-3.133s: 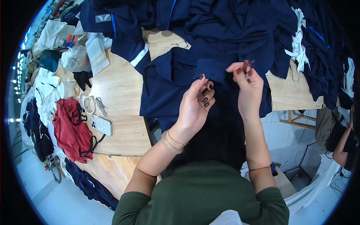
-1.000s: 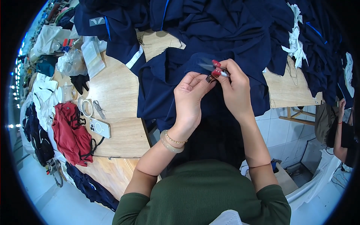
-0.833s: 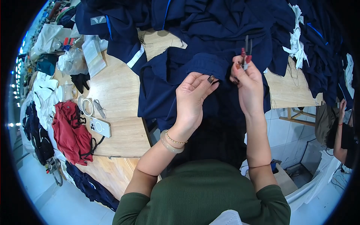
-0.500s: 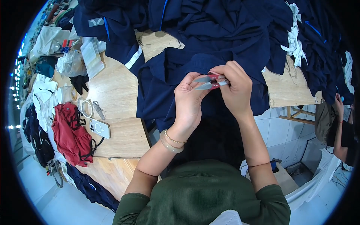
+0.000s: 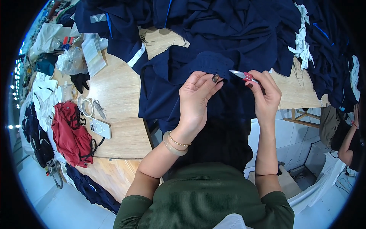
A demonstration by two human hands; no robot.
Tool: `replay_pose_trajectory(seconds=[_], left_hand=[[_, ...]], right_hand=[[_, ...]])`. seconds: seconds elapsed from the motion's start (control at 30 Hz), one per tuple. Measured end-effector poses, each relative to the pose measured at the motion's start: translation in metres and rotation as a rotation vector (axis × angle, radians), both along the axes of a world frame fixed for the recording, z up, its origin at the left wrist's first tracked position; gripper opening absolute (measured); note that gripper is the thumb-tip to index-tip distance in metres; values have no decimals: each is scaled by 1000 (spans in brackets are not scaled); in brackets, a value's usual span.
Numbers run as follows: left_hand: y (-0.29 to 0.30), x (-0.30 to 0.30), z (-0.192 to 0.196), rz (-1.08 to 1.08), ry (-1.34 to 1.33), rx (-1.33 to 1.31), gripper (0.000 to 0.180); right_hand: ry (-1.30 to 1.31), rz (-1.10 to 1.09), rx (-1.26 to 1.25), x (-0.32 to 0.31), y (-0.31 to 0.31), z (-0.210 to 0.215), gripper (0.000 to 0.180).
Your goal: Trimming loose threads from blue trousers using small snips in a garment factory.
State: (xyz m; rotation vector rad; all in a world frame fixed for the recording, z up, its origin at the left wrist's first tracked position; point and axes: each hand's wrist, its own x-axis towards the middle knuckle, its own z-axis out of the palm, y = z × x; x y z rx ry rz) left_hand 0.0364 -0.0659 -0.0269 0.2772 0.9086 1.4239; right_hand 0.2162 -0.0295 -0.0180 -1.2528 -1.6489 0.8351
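Note:
My left hand is closed in a pinch on the edge of a navy garment. A gathered band, like an elastic waistband, shows just beyond its fingertips. To the right, my right hand grips a pair of thread snips with red handles and pale blades. The blades point left toward the garment's band, apart from it, and look close together. Any thread at the left fingertips is too small to make out.
Piled navy garments cover the far side of the wooden table. White fabric strips hang at the right. A phone, a tape roll and a red bag lie left. Another person's arm shows far right.
My right hand has moved right, taking the snips away from my left hand. The snips' blades, spread before, now look closed together. My left hand stays pinched on the garment.

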Motion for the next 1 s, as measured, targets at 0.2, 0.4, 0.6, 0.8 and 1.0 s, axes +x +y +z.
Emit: replay_pose_trajectory(seconds=[0.2, 0.4, 0.6, 0.8, 1.0], left_hand=[[-3, 0, 4, -5, 88, 48, 12], [-4, -12, 10, -98, 66, 39, 11], [-1, -18, 15, -119, -31, 15, 11], [1, -22, 15, -156, -63, 7, 11], [1, -24, 17, -157, -52, 21, 11]], right_hand=[[-159, 96, 188, -2, 14, 5, 26], [-217, 201, 226, 1, 40, 9, 27], [-183, 275, 235, -2, 51, 11, 24], [-191, 270, 266, -7, 52, 11, 22], [-192, 255, 274, -11, 51, 12, 22]])
